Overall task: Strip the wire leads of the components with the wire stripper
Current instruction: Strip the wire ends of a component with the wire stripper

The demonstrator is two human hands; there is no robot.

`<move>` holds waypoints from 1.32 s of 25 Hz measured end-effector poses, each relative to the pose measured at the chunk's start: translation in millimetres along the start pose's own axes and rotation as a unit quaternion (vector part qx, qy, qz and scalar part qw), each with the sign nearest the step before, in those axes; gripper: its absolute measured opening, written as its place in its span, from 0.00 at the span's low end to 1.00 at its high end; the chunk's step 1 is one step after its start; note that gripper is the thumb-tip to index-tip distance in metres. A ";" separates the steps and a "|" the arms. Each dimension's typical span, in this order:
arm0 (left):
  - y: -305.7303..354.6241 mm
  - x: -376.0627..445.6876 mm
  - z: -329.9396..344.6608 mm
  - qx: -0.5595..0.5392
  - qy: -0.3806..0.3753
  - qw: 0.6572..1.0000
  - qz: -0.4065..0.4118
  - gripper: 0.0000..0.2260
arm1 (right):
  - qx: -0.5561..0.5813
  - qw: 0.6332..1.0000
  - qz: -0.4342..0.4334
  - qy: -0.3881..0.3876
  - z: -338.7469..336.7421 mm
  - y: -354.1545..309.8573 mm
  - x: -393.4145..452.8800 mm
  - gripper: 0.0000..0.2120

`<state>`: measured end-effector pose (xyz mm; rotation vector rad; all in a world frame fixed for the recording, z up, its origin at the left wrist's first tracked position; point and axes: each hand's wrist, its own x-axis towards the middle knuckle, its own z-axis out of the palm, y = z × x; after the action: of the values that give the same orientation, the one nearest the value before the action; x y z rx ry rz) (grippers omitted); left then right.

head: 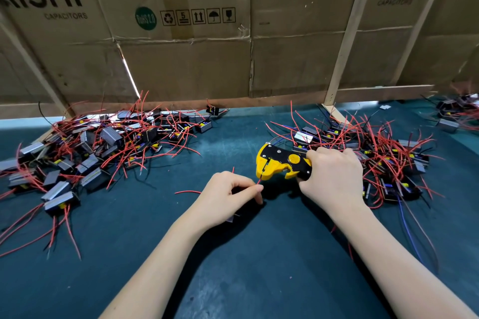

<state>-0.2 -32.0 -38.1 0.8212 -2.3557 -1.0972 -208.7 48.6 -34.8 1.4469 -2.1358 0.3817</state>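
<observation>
My right hand [333,176] grips the handles of a yellow and black wire stripper [278,163], whose jaws point left and down. My left hand [228,195] pinches a red wire lead [259,182] right at the jaws. The component under that hand is mostly hidden; a grey corner [231,218] shows below the palm. Another red lead [188,191] sticks out to the left of the hand. Both hands are over the dark green mat [233,267].
A pile of black and grey components with red leads [90,153] lies at the left. A second pile [383,160] lies behind and right of my right hand. Cardboard boxes on wooden slats [233,46] wall off the back.
</observation>
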 end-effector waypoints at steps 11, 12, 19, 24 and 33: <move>-2.1 -2.3 -2.5 0.132 0.088 0.987 0.010 0.11 | 0.058 0.992 0.066 0.093 5.9 9.1 0.2 0.18; -2.5 -2.1 -3.3 0.189 0.099 0.977 0.001 0.13 | 0.080 0.988 0.085 0.098 6.2 11.0 0.1 0.17; 13.1 -4.9 3.3 -0.092 0.032 0.993 0.062 0.23 | 0.190 0.962 0.155 0.120 -3.7 17.7 4.0 0.13; -3.0 -1.4 -24.6 0.060 0.309 0.946 0.082 0.21 | 0.280 0.928 0.160 0.188 -13.6 22.8 4.1 0.13; -59.3 -21.9 -89.3 0.271 0.433 0.806 -0.298 0.15 | 0.835 0.520 0.048 -0.176 -35.6 13.6 2.0 0.22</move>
<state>87.9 -96.7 -33.5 1.8698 -1.5941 -0.0569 -212.3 70.3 -3.6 2.2259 -1.6750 2.9908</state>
